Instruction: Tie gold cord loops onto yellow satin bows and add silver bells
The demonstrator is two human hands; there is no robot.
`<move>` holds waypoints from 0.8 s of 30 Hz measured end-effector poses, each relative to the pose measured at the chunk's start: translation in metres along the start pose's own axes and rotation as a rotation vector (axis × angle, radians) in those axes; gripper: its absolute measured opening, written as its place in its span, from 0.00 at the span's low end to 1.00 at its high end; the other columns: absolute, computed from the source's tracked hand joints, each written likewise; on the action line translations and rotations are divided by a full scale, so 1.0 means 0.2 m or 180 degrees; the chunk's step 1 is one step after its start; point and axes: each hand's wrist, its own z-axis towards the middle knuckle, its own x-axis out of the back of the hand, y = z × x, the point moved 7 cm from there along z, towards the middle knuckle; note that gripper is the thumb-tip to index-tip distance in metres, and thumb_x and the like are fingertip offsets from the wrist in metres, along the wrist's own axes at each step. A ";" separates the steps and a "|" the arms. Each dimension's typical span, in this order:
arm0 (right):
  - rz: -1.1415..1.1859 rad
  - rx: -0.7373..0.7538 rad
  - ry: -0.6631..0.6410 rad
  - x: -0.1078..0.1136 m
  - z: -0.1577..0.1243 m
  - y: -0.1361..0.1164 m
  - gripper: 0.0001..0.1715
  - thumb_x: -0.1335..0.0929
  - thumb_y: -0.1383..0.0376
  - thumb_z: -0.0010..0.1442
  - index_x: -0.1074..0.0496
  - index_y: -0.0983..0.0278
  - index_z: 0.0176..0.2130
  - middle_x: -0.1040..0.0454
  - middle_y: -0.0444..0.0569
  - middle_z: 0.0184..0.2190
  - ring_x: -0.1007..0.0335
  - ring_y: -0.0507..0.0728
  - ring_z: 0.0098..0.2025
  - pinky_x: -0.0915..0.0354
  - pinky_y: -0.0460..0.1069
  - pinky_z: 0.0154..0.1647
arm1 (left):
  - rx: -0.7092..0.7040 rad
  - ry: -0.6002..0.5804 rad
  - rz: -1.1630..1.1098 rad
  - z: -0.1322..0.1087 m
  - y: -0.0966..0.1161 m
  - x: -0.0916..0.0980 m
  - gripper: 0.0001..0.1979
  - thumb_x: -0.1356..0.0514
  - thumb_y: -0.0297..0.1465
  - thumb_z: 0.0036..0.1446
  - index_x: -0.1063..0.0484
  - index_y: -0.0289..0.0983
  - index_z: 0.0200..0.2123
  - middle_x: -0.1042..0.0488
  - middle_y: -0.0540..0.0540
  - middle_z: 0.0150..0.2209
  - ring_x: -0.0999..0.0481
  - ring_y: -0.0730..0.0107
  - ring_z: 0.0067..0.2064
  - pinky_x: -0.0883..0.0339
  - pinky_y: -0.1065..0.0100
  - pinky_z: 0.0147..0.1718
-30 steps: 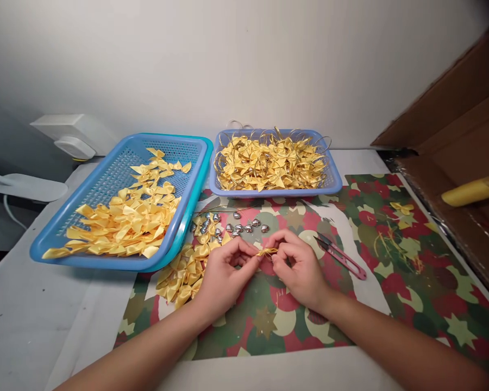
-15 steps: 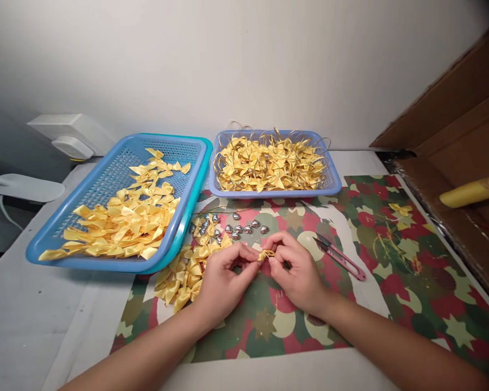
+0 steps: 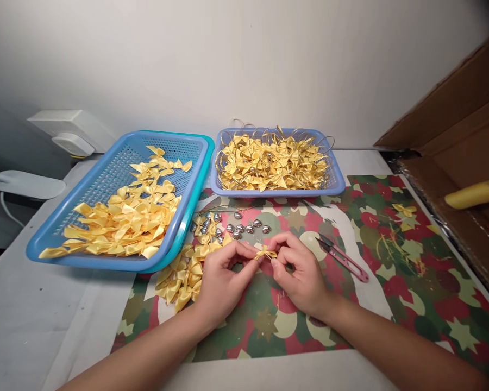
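Note:
Between my two hands, low over the patterned sheet, is a small yellow ribbon bow (image 3: pixel 265 253). My left hand (image 3: pixel 228 277) pinches its left side between thumb and forefinger. With the thumb and fingers closed, my right hand (image 3: pixel 299 271) grips its right side, where a thin golden strand shows. Fingertips cover part of the bow. Loose yellow bows (image 3: pixel 183 274) lie in a heap beside my left hand. Just beyond my fingers are several shiny silver heart-shaped beads (image 3: pixel 237 235). Pink-handled thread snips (image 3: pixel 344 260) rest to the right of my right hand.
A blue basket (image 3: pixel 106 263) of yellow bows stands at left, stacked on a teal one (image 3: pixel 206 163). Behind my hands, another blue basket (image 3: pixel 277 192) holds bows with golden cords. Thread scraps (image 3: pixel 401 250) lie at right, near a cardboard box (image 3: pixel 464 141).
The bow between my fingers has turned, so more of its loops show. Both hands keep nearly the same place, and the view has shifted slightly.

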 end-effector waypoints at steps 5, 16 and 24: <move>-0.0019 0.0016 0.0010 0.00 0.00 0.00 0.15 0.37 0.74 0.57 0.44 0.62 0.23 0.34 0.47 0.35 0.34 0.53 0.37 0.37 0.49 0.37 | 0.0002 -0.0022 -0.0010 0.00 0.00 0.00 0.06 0.35 0.27 0.54 0.28 0.37 0.26 0.23 0.48 0.29 0.23 0.69 0.34 0.27 0.71 0.33; 0.0049 -0.0033 0.0003 0.00 0.00 0.00 0.15 0.37 0.74 0.57 0.44 0.62 0.23 0.34 0.47 0.35 0.34 0.53 0.35 0.36 0.49 0.35 | 0.0000 -0.0032 0.0051 0.00 -0.01 0.00 0.06 0.36 0.28 0.54 0.29 0.37 0.26 0.24 0.47 0.29 0.23 0.67 0.34 0.27 0.69 0.34; 0.0066 -0.0046 -0.0028 -0.01 0.01 0.00 0.15 0.37 0.74 0.57 0.43 0.62 0.23 0.34 0.47 0.35 0.34 0.53 0.35 0.37 0.48 0.35 | -0.0041 -0.0054 0.0037 0.00 -0.01 0.00 0.06 0.36 0.27 0.54 0.30 0.37 0.26 0.24 0.48 0.30 0.23 0.68 0.35 0.28 0.69 0.35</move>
